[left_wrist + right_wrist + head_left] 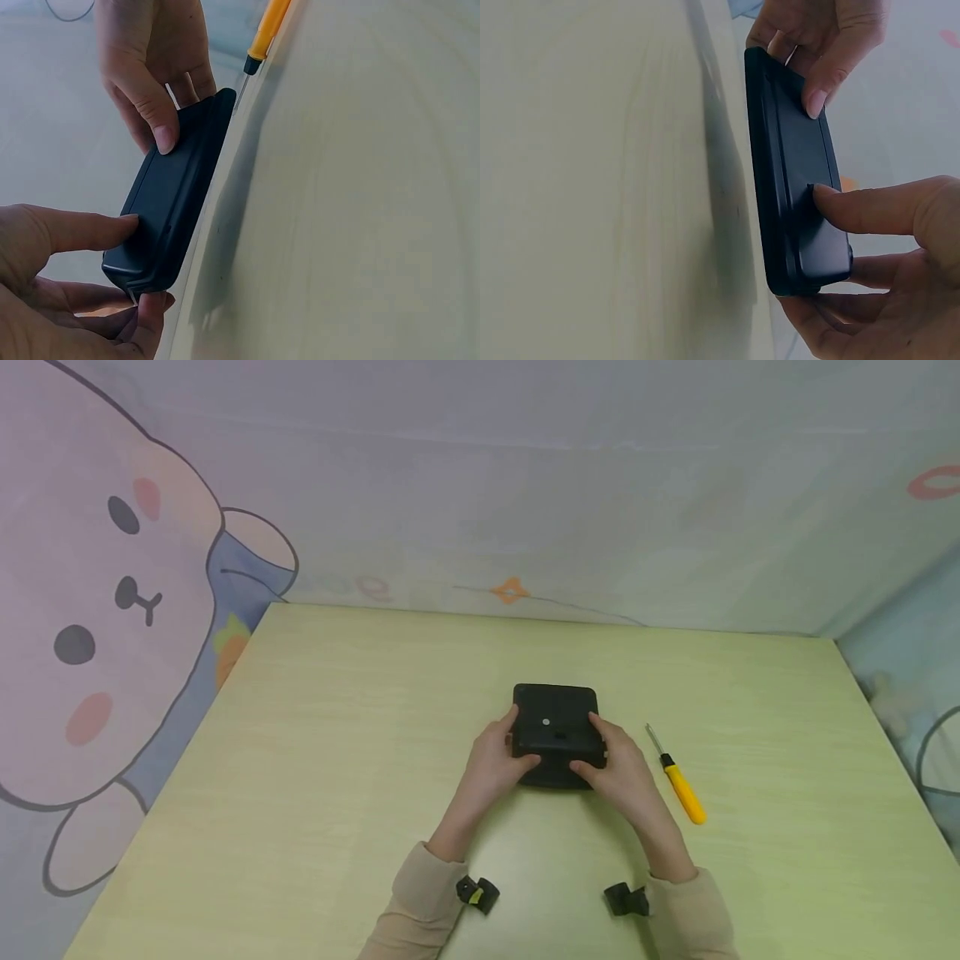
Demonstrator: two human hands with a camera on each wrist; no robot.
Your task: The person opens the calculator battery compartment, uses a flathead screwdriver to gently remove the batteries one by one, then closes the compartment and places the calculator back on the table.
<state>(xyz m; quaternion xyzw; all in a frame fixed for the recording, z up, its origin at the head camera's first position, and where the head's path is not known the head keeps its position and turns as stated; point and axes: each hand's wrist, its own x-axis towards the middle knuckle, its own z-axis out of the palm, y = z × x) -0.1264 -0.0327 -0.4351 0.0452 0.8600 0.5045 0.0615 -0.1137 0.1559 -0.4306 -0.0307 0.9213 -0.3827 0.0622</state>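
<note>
A black, flat, rectangular plastic device with rounded corners is between both hands near the middle of the table; its kind cannot be told. A small pale round spot shows on its top face. My left hand grips its left side, thumb on the near face and fingers at the edge. On the opposite side, my right hand holds it the same way. Both thumbs press on the near face in the left wrist view, where the device casts a shadow on the table. Parts of the fingers are hidden behind it.
A screwdriver with a yellow handle lies on the table right of the right hand, its tip pointing away. The light wooden table meets a printed cloth backdrop at its far edge. Black wrist mounts sit by the sleeves.
</note>
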